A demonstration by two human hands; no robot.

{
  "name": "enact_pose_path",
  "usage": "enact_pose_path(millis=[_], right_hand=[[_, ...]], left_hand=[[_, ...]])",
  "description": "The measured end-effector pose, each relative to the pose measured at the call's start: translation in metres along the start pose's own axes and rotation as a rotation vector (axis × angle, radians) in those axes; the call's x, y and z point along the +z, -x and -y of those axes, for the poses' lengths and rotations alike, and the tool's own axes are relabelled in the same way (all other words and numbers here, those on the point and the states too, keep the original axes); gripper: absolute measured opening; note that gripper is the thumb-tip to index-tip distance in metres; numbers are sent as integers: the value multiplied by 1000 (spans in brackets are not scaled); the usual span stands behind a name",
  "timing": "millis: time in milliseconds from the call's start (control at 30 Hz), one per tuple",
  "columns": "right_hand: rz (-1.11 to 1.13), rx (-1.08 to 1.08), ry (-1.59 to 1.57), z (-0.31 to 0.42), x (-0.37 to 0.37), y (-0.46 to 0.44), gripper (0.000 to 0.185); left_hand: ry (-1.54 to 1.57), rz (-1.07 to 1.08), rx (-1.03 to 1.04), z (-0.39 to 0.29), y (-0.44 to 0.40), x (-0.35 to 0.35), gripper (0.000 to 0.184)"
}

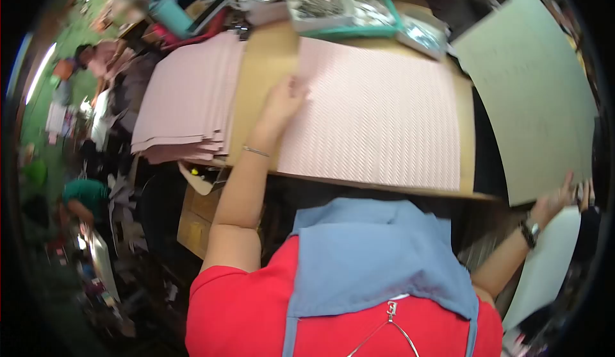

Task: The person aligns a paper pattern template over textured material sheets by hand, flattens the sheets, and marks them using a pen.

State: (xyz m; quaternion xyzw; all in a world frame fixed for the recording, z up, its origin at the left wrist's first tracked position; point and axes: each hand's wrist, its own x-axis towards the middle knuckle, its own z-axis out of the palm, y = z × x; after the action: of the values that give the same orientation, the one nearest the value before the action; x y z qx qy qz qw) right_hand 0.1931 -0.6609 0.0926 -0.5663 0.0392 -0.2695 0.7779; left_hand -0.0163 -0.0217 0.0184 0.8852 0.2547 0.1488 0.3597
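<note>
A pink sheet [378, 116] with a fine ribbed pattern lies on the wooden table, in front of my body. My left hand [287, 104] is at its left edge, with fingers curled and closed on that edge; the fingertips are slightly blurred. Off to the right, my right hand [565, 197] grips the lower edge of a large grey-green board [528, 88], thumb on its face. That board stands tilted beside the table. Below the right hand is a pale white sheet [544, 267], partly hidden by my forearm.
A stack of pink sheets [186, 94] sits on the table's left side. Along the back are a white tray of small metal pieces [320, 8], a teal tray [375, 30] and a clear box [423, 33]. Other people [86, 197] work at far left.
</note>
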Motion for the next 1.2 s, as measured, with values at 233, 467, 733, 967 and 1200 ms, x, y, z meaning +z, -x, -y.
enact_pose_path(millis=[233, 467, 733, 967, 1200], right_hand=[[101, -292, 393, -5, 9, 11, 42], [33, -24, 18, 11, 36, 24, 40], [47, -92, 256, -1, 18, 16, 45], [27, -176, 184, 9, 45, 28, 38], [21, 30, -6, 20, 38, 23, 38]], left_hand=[[23, -86, 64, -12, 10, -6, 50], [-555, -298, -97, -3, -3, -94, 68], [-896, -133, -510, 49, -2, -142, 51], [344, 154, -304, -42, 29, -111, 46], [-569, 146, 220, -3, 36, 7, 77]])
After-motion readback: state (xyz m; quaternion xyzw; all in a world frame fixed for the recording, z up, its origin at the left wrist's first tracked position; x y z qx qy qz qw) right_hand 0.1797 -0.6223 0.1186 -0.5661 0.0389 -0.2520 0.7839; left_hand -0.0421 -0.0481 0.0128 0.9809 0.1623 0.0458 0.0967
